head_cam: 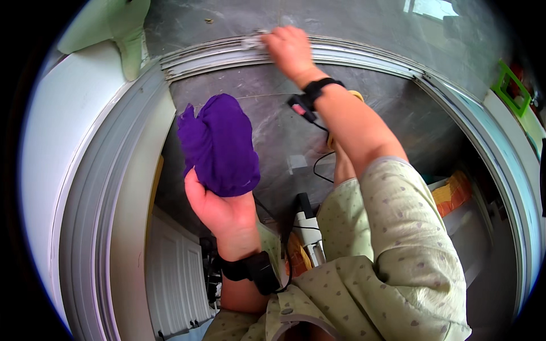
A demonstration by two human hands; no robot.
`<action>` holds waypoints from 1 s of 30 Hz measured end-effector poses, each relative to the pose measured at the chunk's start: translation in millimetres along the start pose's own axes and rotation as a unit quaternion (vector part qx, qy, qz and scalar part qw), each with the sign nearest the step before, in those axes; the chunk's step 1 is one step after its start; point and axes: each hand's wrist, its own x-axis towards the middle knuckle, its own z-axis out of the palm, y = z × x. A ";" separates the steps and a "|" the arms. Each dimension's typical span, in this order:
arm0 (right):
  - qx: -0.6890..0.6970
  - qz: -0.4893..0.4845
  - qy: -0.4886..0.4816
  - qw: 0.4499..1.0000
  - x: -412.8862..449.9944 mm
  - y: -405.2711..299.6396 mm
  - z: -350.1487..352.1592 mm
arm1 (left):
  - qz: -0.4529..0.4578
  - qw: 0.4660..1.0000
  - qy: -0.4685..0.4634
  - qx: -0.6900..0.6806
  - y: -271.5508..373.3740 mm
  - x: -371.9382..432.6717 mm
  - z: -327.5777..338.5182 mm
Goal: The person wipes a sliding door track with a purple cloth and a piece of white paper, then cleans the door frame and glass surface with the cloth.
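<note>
A purple cloth (226, 140) lies bunched over the fingers and palm of my left hand (226, 213), which is turned palm up above the floor; its thumb rests at the cloth's lower left edge. My right hand (292, 51) reaches forward to the metal sliding-door track (362, 57) set across the floor. Under its fingertips is a crumpled white wipe or tissue (252, 41), pressed against the track's rails. The fingers of my left hand are mostly hidden by the cloth.
Black straps with small devices and cables sit on both wrists. A white door frame (119, 170) rises at the left, near a pale green hanging fabric (128, 38). A green plastic frame (512, 87) stands at the right. Grey floor tiles (281, 128) bear a small brown scrap (209, 20).
</note>
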 end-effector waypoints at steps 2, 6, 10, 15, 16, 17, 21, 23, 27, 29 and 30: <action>-0.049 0.043 -0.034 0.997 -31.2 43.8 -33.6 | 0.009 1.000 0.003 0.005 -2.8 -2.1 2.8; -0.190 0.233 -0.022 0.953 -110.6 127.8 -109.5 | 0.000 0.999 0.041 0.015 -17.4 -2.8 17.8; -0.179 0.373 -0.034 0.910 -137.2 147.2 -135.7 | -0.016 0.997 0.068 0.030 -23.7 -3.1 19.3; -0.166 0.313 0.071 0.933 -119.9 94.1 -69.6 | -0.024 0.998 0.044 0.026 -30.3 3.3 21.2; -0.145 0.297 0.090 0.939 -111.8 76.9 -55.0 | -0.023 0.998 0.042 0.046 -29.5 4.7 20.4; -0.099 0.307 0.097 0.942 -95.0 47.7 -41.9 | -0.016 0.997 0.042 0.070 -25.8 5.4 19.4; 0.048 0.225 0.015 0.973 -40.4 -40.1 5.2 | -0.025 0.997 0.020 0.074 -29.9 7.5 24.3; 0.088 0.187 0.012 0.978 -34.6 -45.9 0.8 | -0.022 0.996 0.050 0.076 -36.2 9.2 25.5; 0.043 0.095 -0.036 0.994 -71.4 -2.2 -36.5 | -0.086 0.993 -0.076 0.035 -35.9 14.4 18.9; -0.033 0.084 -0.087 0.992 -100.7 40.7 -69.3 | -0.086 0.993 -0.071 0.039 -40.5 15.2 18.0; -0.060 0.099 -0.119 0.986 -114.3 61.8 -87.9 | -0.080 0.994 -0.064 0.046 -41.1 12.7 19.6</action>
